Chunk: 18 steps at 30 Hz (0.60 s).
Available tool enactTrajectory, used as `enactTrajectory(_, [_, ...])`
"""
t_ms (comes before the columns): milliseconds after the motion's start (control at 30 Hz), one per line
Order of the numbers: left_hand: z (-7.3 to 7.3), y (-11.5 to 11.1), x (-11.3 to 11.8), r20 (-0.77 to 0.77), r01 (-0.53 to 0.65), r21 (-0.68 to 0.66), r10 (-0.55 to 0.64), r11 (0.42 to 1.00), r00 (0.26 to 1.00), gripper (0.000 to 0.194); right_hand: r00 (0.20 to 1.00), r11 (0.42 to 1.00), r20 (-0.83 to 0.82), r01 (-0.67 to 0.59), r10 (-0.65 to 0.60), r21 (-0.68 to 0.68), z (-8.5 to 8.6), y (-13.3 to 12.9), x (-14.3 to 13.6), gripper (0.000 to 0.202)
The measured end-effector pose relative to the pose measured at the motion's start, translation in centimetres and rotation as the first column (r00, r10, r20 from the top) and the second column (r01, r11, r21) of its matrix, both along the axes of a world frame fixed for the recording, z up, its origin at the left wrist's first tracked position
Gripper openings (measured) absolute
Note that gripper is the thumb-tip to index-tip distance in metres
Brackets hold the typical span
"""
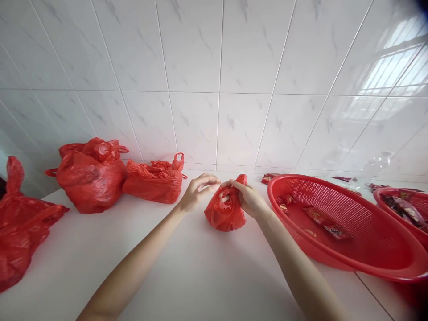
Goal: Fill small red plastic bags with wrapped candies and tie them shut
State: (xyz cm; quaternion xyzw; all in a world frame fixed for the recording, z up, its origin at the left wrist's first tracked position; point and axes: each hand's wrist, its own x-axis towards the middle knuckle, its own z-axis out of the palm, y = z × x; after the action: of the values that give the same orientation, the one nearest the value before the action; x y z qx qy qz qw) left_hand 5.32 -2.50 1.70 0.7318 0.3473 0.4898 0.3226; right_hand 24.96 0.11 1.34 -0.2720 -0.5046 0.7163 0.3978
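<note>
A small red plastic bag point(224, 218) stands on the white table in front of me, its top gathered and twisted. My right hand point(249, 196) grips the gathered neck, with some fingers hooked through the bag's folds. Just left of the bag is my left hand point(199, 191), its fingers curved and apart from the thumb, with nothing visible between them. The left fingertips come close to the bag's top; whether they touch it I cannot tell. What the bag contains is hidden.
Right of me sits a large red plastic basket point(334, 263) with several small packets point(317, 216) inside. Beyond it are another red basket point(384, 192) and a clear bottle point(376, 167). Filled red bags point(90, 183), point(154, 185), point(20, 223) line the left. A tiled wall point(194, 125) closes the back.
</note>
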Motion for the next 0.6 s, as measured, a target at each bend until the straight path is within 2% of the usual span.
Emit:
enactTrajectory(67, [0.1,0.5,0.6,0.117,0.078,-0.116,-0.064,0.99,0.991,0.037,0.997,0.996,0.077,-0.005,-0.002,0.085,0.5,-0.8,-0.2,0.029])
enactTrajectory(133, [0.1,0.8,1.3,0.163,0.17,-0.221,-0.136,0.96,0.977,0.045,0.985,0.979,0.166,0.019,-0.054,0.203,0.9,-1.4,-0.4,0.031])
enactTrajectory(267, [-0.4,0.9,2.6,0.211,0.24,-0.273,-0.186,0.932,0.96,0.041,0.897,0.882,0.301,0.17,-0.323,0.439,1.2,-1.6,0.0,0.04])
enactTrajectory(367, [-1.0,1.1,3.0,0.25,0.202,-0.298,-0.128,0.933,0.96,0.035,0.812,0.771,0.31,0.246,-0.495,0.587,1.1,-1.1,0.6,0.042])
enactTrajectory(433, [-1.2,1.2,3.1,0.281,0.174,-0.351,-0.073,0.92,0.957,0.031,0.789,0.719,0.289,0.257,-0.542,0.645,1.0,-1.0,0.7,0.041])
enactTrajectory(500, [-1.2,1.4,3.0,0.344,0.199,-0.427,-0.045,0.882,0.938,0.029,0.79,0.699,0.284,0.238,-0.543,0.674,0.9,-1.1,0.5,0.042])
enactTrajectory(600, [-1.2,1.6,2.7,0.466,0.288,-0.537,-0.006,0.793,0.885,0.027,0.786,0.681,0.309,0.186,-0.536,0.708,0.7,-1.4,-0.2,0.047])
